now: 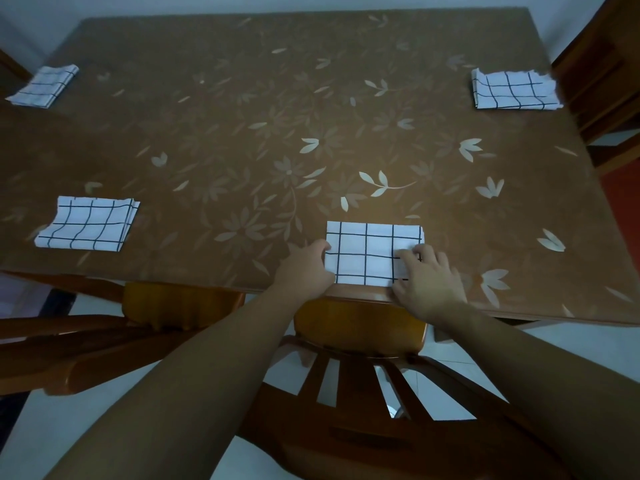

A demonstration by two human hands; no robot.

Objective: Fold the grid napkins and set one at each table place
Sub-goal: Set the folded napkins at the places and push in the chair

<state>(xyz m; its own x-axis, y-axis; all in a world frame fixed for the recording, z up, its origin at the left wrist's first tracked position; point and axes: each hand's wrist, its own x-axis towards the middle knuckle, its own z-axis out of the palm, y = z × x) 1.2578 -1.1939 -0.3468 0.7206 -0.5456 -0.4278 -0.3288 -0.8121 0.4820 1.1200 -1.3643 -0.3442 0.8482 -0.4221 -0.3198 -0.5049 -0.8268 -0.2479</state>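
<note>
A folded white napkin with a black grid lies at the near edge of the brown floral table, right in front of me. My left hand grips its left edge. My right hand rests on its lower right corner, fingers spread and pressing down. Three more folded grid napkins lie at other places: near left, far left, far right.
A wooden chair is tucked under the table directly below my hands. Another chair stands to its left, and one more at the far right side. Pale floor tiles show below.
</note>
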